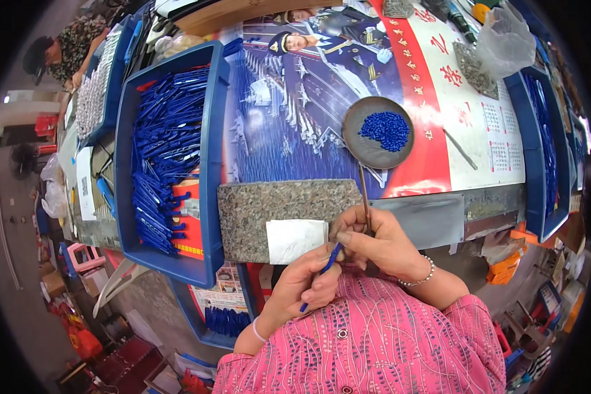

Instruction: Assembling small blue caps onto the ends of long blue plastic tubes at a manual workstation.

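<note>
Close to my chest, my left hand is closed around a slim blue stick-like piece, whose lower end pokes out below the fingers. My right hand meets it at the upper end, thumb and fingertips pinched together there. A thin brown rod rises from between the right hand's fingers toward a round dark dish of small blue bead-like parts. Whatever the right fingertips pinch at the blue tip is hidden. Just left of the hands, a folded white paper lies on a speckled stone slab.
At left stands a blue tray heaped with slim blue pieces. Another blue tray is at right. A metal rod and a clear plastic bag lie on the poster-covered table. A person sits at far left.
</note>
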A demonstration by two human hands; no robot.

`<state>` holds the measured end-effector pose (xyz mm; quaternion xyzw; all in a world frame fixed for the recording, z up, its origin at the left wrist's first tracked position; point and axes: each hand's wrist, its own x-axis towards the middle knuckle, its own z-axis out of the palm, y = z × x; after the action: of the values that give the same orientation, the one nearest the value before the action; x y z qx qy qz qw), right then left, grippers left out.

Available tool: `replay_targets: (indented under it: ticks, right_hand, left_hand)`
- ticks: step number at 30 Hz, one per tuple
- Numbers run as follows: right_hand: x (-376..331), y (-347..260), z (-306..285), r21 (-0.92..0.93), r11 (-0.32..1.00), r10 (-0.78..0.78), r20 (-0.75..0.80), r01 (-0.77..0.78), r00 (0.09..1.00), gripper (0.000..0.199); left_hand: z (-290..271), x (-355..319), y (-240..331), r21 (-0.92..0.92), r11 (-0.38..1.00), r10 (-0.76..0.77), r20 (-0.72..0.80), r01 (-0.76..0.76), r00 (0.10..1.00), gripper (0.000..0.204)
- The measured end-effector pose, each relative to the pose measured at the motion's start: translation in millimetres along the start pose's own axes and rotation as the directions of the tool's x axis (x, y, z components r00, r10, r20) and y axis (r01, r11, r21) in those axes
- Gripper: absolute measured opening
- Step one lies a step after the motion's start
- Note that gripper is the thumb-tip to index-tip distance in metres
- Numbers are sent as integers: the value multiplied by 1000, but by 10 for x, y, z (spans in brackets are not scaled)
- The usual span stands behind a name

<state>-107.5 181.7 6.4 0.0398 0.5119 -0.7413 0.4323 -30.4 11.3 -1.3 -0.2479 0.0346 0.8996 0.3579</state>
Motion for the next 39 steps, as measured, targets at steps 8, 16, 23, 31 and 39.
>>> replay_targets:
  ticks: [8, 16, 23, 31, 39]
  right_hand:
    - [-6, -17, -80, -166, 981, -93, 33, 98, 995, 30]
    - [54, 43, -31, -95, 980, -169, 43, 172, 985, 32]
    - [45, 80, 21, -41, 988, -148, 42, 150, 988, 28]
    - [-38, 135, 77, 58, 990, -132, 58, 128, 990, 29]
    - [-94, 130, 117, 134, 976, -176, 7, 173, 984, 31]
  left_hand:
    - [119, 124, 70, 63, 996, 69, -48, -66, 996, 22]
    - [251, 140, 68, 298, 946, 175, -137, -128, 975, 35]
    - [172, 74, 19, 410, 894, 227, -69, -180, 971, 25]
    - [184, -15, -94, 468, 856, 273, -46, -221, 961, 23]
    - [292, -36, -143, 635, 717, 385, -19, -286, 923, 15]
